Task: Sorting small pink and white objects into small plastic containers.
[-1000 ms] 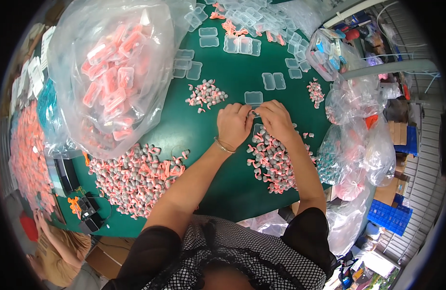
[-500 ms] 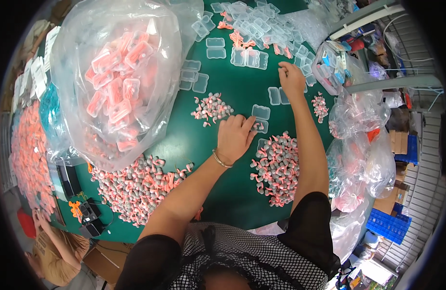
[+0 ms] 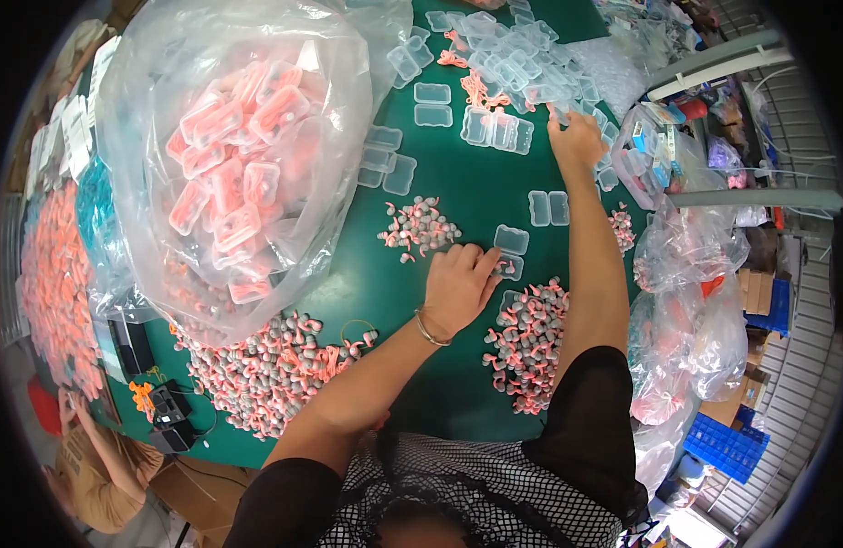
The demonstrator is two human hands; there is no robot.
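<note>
My left hand [image 3: 460,288], wearing a bracelet, has its fingers curled at the near edge of a small open clear plastic box [image 3: 511,239]. A pink-and-grey earplug-like piece [image 3: 505,268] shows in the box beside my fingertips. Farther off, my right hand [image 3: 579,142] reaches to the edge of a heap of clear plastic boxes [image 3: 517,68]. Its fingers are drawn together beside some pink cord, and their tips are partly hidden. Bundles of pink cord [image 3: 481,89] lie by that heap.
Loose pink-and-grey pieces form a large pile [image 3: 257,379], a nearer pile [image 3: 528,352] under my right forearm and a small pile [image 3: 420,226]. A big clear bag [image 3: 344,183] holds filled boxes. Another person's arm [image 3: 111,457] shows at lower left.
My right hand has moved farther forward to the edge of the box heap. My left hand stays at the open box. The whole view has shifted slightly.
</note>
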